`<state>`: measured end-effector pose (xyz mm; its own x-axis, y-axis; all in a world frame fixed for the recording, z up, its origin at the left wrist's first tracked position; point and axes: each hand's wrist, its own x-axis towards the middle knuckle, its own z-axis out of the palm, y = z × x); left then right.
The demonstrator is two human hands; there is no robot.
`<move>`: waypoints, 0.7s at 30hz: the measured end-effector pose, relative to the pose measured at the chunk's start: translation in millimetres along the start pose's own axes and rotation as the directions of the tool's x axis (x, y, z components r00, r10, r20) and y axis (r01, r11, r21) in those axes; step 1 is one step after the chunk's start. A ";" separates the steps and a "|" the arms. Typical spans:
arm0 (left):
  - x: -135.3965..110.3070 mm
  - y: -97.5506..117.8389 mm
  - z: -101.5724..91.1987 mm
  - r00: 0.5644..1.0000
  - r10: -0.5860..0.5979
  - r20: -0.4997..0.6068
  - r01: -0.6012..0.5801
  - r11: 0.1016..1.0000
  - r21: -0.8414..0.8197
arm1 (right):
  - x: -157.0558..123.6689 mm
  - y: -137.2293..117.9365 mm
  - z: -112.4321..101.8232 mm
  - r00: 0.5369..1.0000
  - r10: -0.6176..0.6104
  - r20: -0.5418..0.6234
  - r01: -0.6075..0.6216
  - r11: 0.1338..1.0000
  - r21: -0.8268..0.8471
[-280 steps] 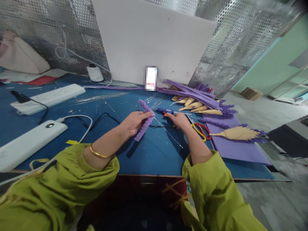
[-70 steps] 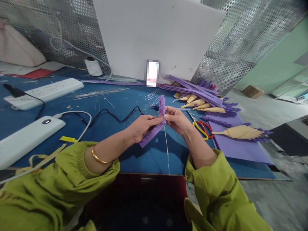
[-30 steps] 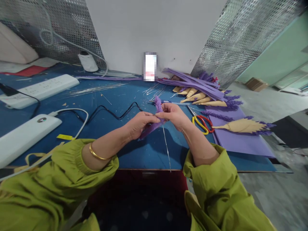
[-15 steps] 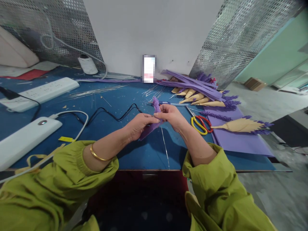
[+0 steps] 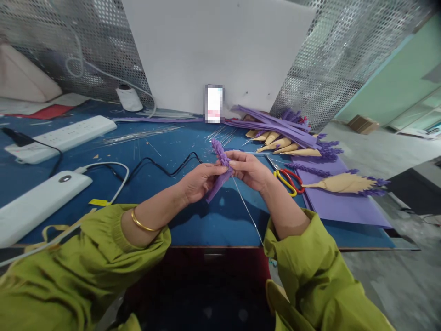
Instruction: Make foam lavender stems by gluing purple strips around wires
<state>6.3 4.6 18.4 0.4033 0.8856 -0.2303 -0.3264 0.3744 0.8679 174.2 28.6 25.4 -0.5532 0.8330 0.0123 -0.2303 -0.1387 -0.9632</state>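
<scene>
Both hands meet above the middle of the blue table, thumbs and fingers pinched. My left hand (image 5: 202, 180) grips a purple paper strip (image 5: 217, 187), whose loose end hangs below the fingers. My right hand (image 5: 248, 170) pinches the artificial lavender sprig (image 5: 219, 151) at its lower part, where the strip meets it. The fluffy flower head points up and slightly left. A thin shiny wire stem (image 5: 246, 207) runs down from the sprig toward the right sleeve. The fingers hide the spot where strip and wire join.
Right of my hands lie scissors (image 5: 289, 181) with red and yellow handles, purple sheets (image 5: 339, 209) and a paper-wrapped lavender bunch (image 5: 341, 183). Behind are more bunches, purple strips (image 5: 275, 123) and a phone (image 5: 214, 105). At left are a power strip (image 5: 65, 138), a white power bank (image 5: 44, 204) and cables.
The flower head has tilted to the left and shows more of its length. The wire's lower end has swung to the right. Both hands keep their pinch.
</scene>
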 end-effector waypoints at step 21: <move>-0.2 -0.3 -8.2 0.986 -0.081 0.142 0.073 0.996 0.058 | -2.4 -3.3 -5.1 0.999 -0.027 -0.045 0.027 1.000 0.015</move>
<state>-0.7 6.6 14.6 0.5460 0.8043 -0.2346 -0.2459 0.4216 0.8728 180.4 29.8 27.2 -0.5101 0.8597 0.0260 -0.2574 -0.1238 -0.9583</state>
